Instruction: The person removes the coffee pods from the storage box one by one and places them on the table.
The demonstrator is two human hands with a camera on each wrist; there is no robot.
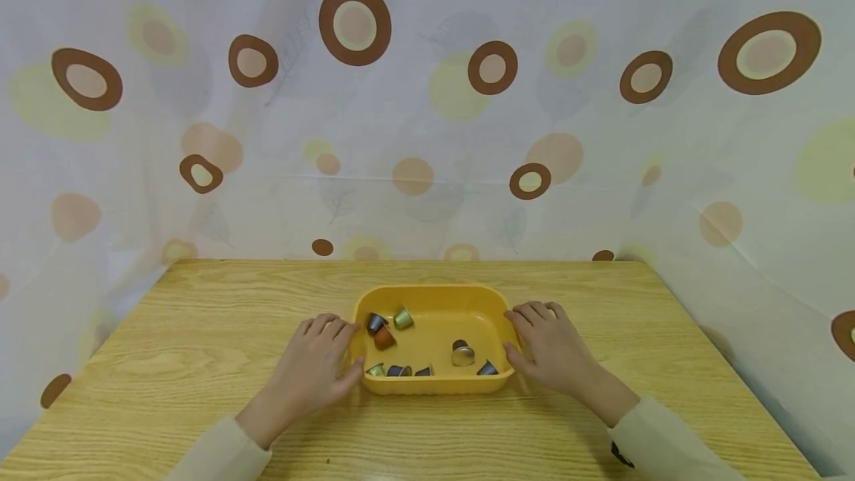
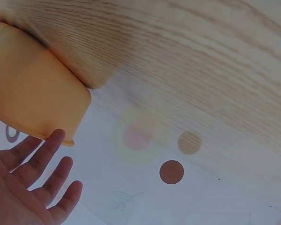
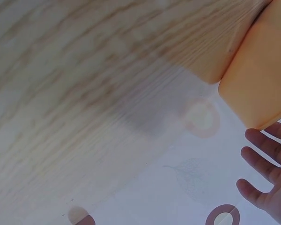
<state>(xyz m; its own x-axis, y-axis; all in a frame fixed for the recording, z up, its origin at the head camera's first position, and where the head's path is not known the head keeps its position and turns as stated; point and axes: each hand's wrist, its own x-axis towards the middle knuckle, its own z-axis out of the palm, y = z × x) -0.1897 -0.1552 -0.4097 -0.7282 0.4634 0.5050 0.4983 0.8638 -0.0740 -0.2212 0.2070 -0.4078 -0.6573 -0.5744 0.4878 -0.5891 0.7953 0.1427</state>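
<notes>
A yellow plastic tray [image 1: 437,386] stands on the wooden table, with several coffee capsules inside. At its back left lie a green capsule [image 1: 403,318], a dark blue one [image 1: 375,324] and an orange-brown one [image 1: 384,338]. A capsule with a silvery face [image 1: 463,355] lies right of the middle; others sit along the near wall, partly hidden by it. My left hand [image 1: 314,366] touches the tray's left end, fingers [image 2: 51,147] spread and fairly straight at the rim. At the right end, my right hand [image 1: 554,351] touches the rim with extended fingers [image 3: 267,143].
The wooden table [image 1: 220,318] extends around the tray on every side. A pale cloth [image 1: 414,132] with brown and yellow circles hangs behind the table and along both sides.
</notes>
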